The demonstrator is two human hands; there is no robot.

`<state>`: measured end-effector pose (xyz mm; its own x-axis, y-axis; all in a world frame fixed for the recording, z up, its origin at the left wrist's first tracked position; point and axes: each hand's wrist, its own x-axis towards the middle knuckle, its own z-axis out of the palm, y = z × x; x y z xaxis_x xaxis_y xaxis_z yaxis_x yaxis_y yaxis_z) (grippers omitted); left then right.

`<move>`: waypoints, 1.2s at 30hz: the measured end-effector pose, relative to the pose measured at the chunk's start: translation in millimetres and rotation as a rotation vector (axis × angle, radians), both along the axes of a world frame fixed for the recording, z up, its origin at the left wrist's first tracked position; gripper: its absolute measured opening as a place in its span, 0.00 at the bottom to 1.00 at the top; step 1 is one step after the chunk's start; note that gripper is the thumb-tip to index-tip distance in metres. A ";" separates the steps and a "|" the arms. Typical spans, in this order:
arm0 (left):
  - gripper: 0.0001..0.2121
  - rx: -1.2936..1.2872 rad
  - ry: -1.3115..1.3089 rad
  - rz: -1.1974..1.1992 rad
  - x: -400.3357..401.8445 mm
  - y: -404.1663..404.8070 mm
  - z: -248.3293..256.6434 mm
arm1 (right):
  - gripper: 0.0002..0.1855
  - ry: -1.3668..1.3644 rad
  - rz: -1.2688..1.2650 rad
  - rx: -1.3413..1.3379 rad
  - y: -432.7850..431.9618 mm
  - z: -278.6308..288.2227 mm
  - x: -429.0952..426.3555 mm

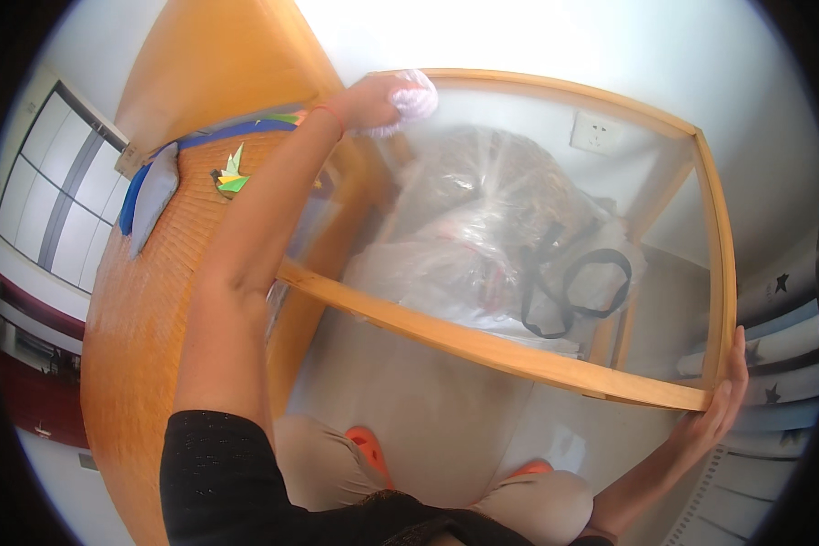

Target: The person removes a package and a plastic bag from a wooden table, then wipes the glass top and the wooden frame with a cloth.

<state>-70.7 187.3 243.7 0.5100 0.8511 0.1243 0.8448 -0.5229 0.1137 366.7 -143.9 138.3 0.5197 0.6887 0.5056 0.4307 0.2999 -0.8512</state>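
A wooden-framed table (491, 334) with a clear, glass-like top stands before me. My left hand (375, 102) is closed on a fluffy white cloth (415, 95) at the frame's far left corner, against the wall. At the near right corner my right hand (723, 396) rests around the outside of the wooden frame, its fingers along the edge. Through the clear top I see a large transparent plastic bag (443, 266) with bulky contents and black straps (597, 256). What is inside the bag cannot be told clearly.
A bamboo mat (157, 293) lies at the left, with a folded paper ornament (233, 174) and a blue-grey cushion-like item (155, 198) on it. A wooden panel (225, 61) rises behind. A wall socket (595, 133) shows through the top. Star-patterned fabric (771, 355) is at the right.
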 end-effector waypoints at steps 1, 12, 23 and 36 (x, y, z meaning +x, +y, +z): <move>0.25 -0.038 -0.002 -0.021 1.4 -16.1 4.0 | 0.21 0.019 0.011 0.013 0.7 -0.5 1.1; 0.30 -0.195 -0.095 -0.253 -63.0 -208.3 31.2 | 0.22 0.087 0.081 0.010 0.8 -2.2 7.5; 0.27 0.001 -0.197 -0.003 -73.0 -207.8 15.3 | 0.22 0.066 0.103 -0.003 -1.2 -5.0 11.6; 0.23 0.269 -0.106 0.152 -56.0 -8.9 -34.8 | 0.23 0.022 0.027 -0.035 0.1 -7.4 7.5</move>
<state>-126.7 178.4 208.9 0.3517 0.8461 0.4005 0.9064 -0.4147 0.0801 374.1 -143.8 130.9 0.5116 0.7195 0.4696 0.4037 0.2812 -0.8706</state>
